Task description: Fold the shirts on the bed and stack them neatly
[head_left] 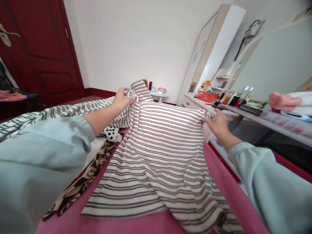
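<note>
A white shirt with dark stripes (168,136) is stretched between my two hands over a pink surface (146,225). My left hand (123,100) pinches the shirt at its upper left, where a bunched part of the cloth stands up. At the upper right, my right hand (217,123) grips another bunched bit of the same shirt. The cloth is taut between the hands; its lower part hangs down in folds and rests on the pink surface near me.
Left of the shirt lie a green-and-white striped cloth (73,109), a polka-dot cloth (111,133) and a brown patterned cloth (97,162). A dresser with a red basket (207,96) and several bottles stands at right. A small white table (159,95) is behind.
</note>
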`<state>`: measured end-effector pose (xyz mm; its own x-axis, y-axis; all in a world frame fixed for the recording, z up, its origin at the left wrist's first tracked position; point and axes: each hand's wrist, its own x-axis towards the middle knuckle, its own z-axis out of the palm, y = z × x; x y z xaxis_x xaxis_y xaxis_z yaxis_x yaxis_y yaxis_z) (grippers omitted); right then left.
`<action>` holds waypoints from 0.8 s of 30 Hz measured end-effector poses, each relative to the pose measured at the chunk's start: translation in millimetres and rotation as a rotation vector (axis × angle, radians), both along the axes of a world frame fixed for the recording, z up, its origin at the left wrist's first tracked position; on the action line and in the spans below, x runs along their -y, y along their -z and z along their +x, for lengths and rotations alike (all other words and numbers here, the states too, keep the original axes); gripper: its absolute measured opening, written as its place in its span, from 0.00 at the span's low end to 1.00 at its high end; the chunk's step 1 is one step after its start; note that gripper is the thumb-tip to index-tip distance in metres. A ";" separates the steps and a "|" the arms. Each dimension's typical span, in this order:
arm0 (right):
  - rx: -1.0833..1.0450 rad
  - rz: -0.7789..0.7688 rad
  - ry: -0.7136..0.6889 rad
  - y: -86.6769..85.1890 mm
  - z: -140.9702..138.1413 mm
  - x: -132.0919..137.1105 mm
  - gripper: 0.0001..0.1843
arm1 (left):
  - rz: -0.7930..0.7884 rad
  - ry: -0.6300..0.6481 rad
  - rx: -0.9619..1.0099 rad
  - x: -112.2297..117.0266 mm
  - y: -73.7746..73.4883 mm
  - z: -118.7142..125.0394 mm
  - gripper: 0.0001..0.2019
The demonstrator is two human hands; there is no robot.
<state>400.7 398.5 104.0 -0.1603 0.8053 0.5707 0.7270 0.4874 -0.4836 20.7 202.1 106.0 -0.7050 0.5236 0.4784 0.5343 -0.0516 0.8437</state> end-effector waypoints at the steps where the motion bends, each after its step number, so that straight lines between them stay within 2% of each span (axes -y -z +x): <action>1: -0.007 0.025 -0.020 6.9 1.1 2.9 0.38 | -0.026 0.003 -0.083 0.4 7.7 3.4 0.31; 2: -0.007 0.016 -0.065 16.3 4.2 10.2 0.40 | -0.089 0.027 -0.190 6.1 17.4 9.8 0.32; 4: -0.011 -0.050 -0.217 38.9 16.3 37.3 0.37 | -0.246 0.133 -0.416 33.0 38.1 30.4 0.29; 6: 0.005 -0.128 -0.414 59.4 36.5 77.1 0.30 | -0.374 0.291 -0.580 75.5 54.9 57.3 0.23; 8: 0.099 -0.189 -0.568 72.6 63.3 121.6 0.24 | -0.436 0.424 -0.682 124.4 65.5 83.3 0.20; 10: 0.262 -0.195 -0.627 79.2 93.4 161.3 0.19 | -0.528 0.534 -0.763 170.5 72.5 101.9 0.20; 11: 0.344 -0.198 -0.643 81.6 108.0 177.2 0.20 | -0.572 0.586 -0.805 189.9 76.1 107.6 0.21; 13: 0.476 -0.195 -0.640 87.7 132.6 199.2 0.26 | -0.635 0.611 -0.860 218.2 85.0 112.9 0.26; 16: 0.563 -0.150 -0.576 101.2 149.0 210.3 0.33 | -0.649 0.578 -0.903 232.1 98.7 112.6 0.30; 19: 0.573 -0.099 -0.588 107.6 141.8 205.9 0.30 | -0.641 0.595 -0.917 223.8 98.2 111.7 0.32; 21: 0.550 -0.086 -0.621 99.5 133.9 201.2 0.29 | -0.642 0.649 -0.902 218.4 84.7 111.3 0.29; 24: 0.466 -0.101 -0.547 69.3 135.0 198.9 0.27 | -0.585 0.650 -0.853 223.3 50.6 107.0 0.22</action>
